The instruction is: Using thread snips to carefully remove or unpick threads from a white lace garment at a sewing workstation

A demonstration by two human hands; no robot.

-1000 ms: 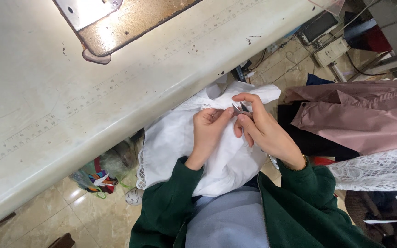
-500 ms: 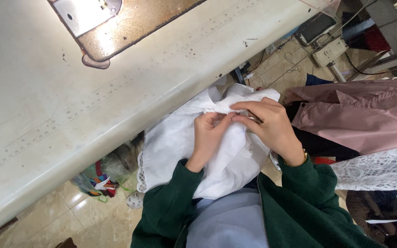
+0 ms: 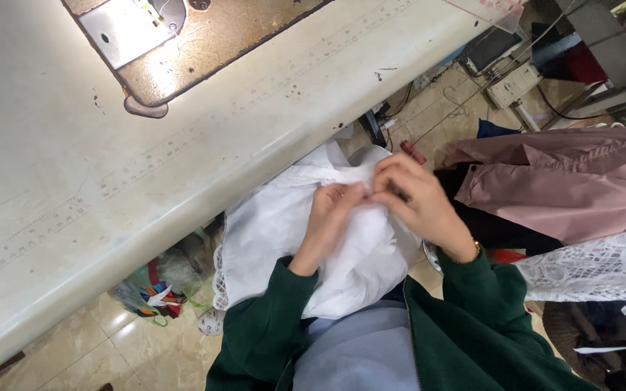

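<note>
**White fabric held in both hands below the sewing-table edge**

Grip: The left hand (image 3: 335, 217) is closed on a fold of the white fabric (image 3: 284, 232), fingers curled and pinching the cloth near its upper edge. The right hand (image 3: 418, 203) is closed over the same fold, just beside and touching the left; a small dark item is partly seen between its fingers, too hidden to identify. A ring is seen on a left finger, a gold-coloured bracelet (image 3: 472, 253) on the right wrist.

Item: The white fabric is bunched in the lap, below and in front of the table edge, and is draped down over the pale grey garment (image 3: 360, 355) worn by the person. A lace trim (image 3: 219, 279) is seen along its left border.

Sleeves: Dark green sleeves (image 3: 269, 333) are worn on both arms.

Surroundings: A long off-white sewing table (image 3: 74, 181) is set above the hands, with a worn brown machine bed and a metal needle plate (image 3: 121, 29) at its top. A pink garment (image 3: 559, 181) is laid to the right, with white lace cloth (image 3: 595, 268) below it. A colourful bag (image 3: 150, 293) is seen on the tiled floor under the table. Cables and a power strip (image 3: 512, 83) lie at upper right.
</note>
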